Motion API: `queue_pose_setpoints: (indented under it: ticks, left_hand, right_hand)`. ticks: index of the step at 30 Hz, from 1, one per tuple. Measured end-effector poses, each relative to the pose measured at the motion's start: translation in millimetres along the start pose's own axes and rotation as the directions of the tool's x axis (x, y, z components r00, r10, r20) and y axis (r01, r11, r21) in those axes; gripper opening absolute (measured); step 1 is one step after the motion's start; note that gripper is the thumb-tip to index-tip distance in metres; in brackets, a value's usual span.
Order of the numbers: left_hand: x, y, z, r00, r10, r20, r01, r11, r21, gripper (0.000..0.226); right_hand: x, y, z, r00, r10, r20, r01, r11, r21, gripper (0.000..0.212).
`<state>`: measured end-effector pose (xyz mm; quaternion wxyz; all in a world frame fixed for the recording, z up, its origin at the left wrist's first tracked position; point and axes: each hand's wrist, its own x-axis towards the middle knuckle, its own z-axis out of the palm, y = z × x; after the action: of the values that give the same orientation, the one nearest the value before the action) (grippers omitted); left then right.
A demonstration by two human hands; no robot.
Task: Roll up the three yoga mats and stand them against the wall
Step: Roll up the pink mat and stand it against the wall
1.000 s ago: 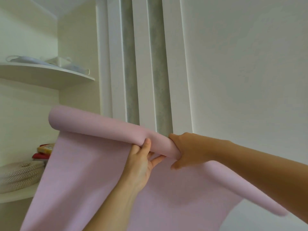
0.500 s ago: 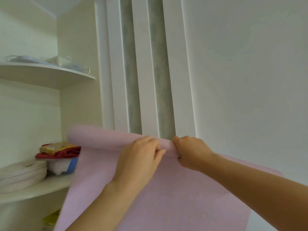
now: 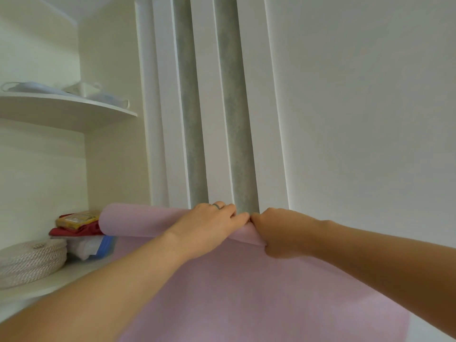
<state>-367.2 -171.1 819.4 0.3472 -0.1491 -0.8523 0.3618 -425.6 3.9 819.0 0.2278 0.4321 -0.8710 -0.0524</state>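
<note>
Two hands meet on the pink mat [image 3: 138, 222], whose roll runs from nine o'clock to centre. Our left hand [image 3: 209, 225] curls over it and our right hand [image 3: 278, 233] clamps its end. We should wind tightly, keeping the edges flush.

Mat roll [image 3: 138, 222] under left grip [image 3: 209, 223], right grip [image 3: 278, 233] at its 3 o'clock end; basket [image 3: 29, 262] on shelf [image 3: 74, 272], 9 o'clock.

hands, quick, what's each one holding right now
Left hand: closed over the rolled pink mat.
Right hand: closed, gripping the same roll's end.
</note>
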Motion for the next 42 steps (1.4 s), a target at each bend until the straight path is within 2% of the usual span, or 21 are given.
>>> queue_pose_setpoints:
  ticks: [2,5,6,8,11,13,15,17,19,20,23,25,27,29,31,33,35,37,38,40,42]
  left_hand:
    - [3,-1,-8,1.000,-0.010,-0.007,0.010,0.999,0.051,0.057]
    - [10,2,-22,0.992,-0.128,-0.009,0.129,0.991,0.021,0.048]
    - [12,4,-32,0.982,-0.186,-0.012,0.186,0.982,-0.017,0.043]
    - [16,3,-35,0.965,-0.259,-0.025,0.259,0.966,-0.017,0.037]
    - [16,5,-34,0.980,-0.194,-0.040,0.197,0.976,0.096,0.040]
    - [14,6,-32,0.989,-0.142,-0.045,0.146,0.981,0.125,0.049]
    - [11,11,-35,0.985,-0.163,0.064,0.157,0.984,0.089,0.052]
    - [12,11,-43,0.954,-0.252,0.162,0.255,0.967,0.002,0.042]
    - [17,6,-50,0.888,-0.312,0.337,0.354,0.933,-0.071,0.031]
    - [19,4,-51,0.881,-0.318,0.351,0.366,0.927,-0.081,0.028]
    - [15,4,-51,0.922,-0.331,0.203,0.343,0.939,-0.024,0.028]
    - [9,6,-42,0.960,-0.275,0.047,0.272,0.961,0.057,0.036]
    - [5,4,-35,0.975,-0.220,-0.041,0.223,0.970,0.097,0.043]
    - [2,5,-27,0.975,-0.192,-0.112,0.205,0.971,0.123,0.039]
    - [0,9,-25,0.977,-0.163,-0.141,0.184,0.970,0.158,0.037]
    - [-1,8,-24,0.972,-0.163,-0.171,0.196,0.960,0.198,0.037]
    - [0,6,-18,0.965,-0.171,-0.199,0.214,0.951,0.223,0.038]
    - [4,9,-24,0.964,-0.217,-0.150,0.244,0.950,0.193,0.044]
    - [7,12,-30,0.964,-0.253,-0.083,0.263,0.952,0.153,0.046]
    - [12,13,-43,0.940,-0.320,0.116,0.316,0.947,0.050,0.040]
    - [18,6,-51,0.867,-0.344,0.361,0.376,0.927,-0.019,0.028]
  right_hand:
    - [-4,4,-9,0.999,-0.026,-0.037,0.025,0.999,-0.025,0.032]
    - [-14,11,-13,0.988,-0.033,-0.153,0.030,0.999,-0.026,0.047]
    - [-16,12,-13,0.983,-0.014,-0.185,0.015,1.000,0.003,0.053]
    - [-18,14,-9,0.968,0.071,-0.242,-0.049,0.994,0.097,0.050]
    - [-12,16,5,0.898,0.153,-0.413,-0.138,0.988,0.066,0.035]
    - [-7,18,22,0.824,0.101,-0.557,-0.154,0.987,-0.048,0.036]
    - [-4,18,31,0.788,0.063,-0.612,-0.149,0.985,-0.090,0.042]
    - [0,15,34,0.759,0.021,-0.651,-0.121,0.987,-0.109,0.043]
    - [2,9,33,0.735,-0.017,-0.678,-0.089,0.989,-0.121,0.043]
    - [3,7,33,0.724,-0.018,-0.690,-0.091,0.989,-0.121,0.043]
    - [5,9,34,0.691,-0.015,-0.723,-0.112,0.985,-0.128,0.045]
    - [4,9,30,0.704,-0.017,-0.710,-0.098,0.988,-0.121,0.047]
    - [-2,6,21,0.774,-0.009,-0.633,-0.045,0.997,-0.068,0.046]
    - [-8,6,4,0.893,0.046,-0.447,-0.005,0.996,0.092,0.038]
    - [-8,9,-8,0.964,0.059,-0.260,-0.006,0.979,0.201,0.033]
    - [-4,9,-10,0.965,0.091,-0.248,-0.047,0.983,0.177,0.031]
    - [-1,7,-3,0.919,0.148,-0.365,-0.120,0.988,0.100,0.029]
    - [4,6,12,0.834,0.117,-0.540,-0.158,0.987,-0.031,0.030]
    - [6,6,18,0.800,0.092,-0.593,-0.161,0.985,-0.065,0.035]
    - [7,4,24,0.753,0.049,-0.656,-0.140,0.986,-0.088,0.040]
    - [9,1,30,0.728,0.015,-0.686,-0.103,0.991,-0.088,0.039]
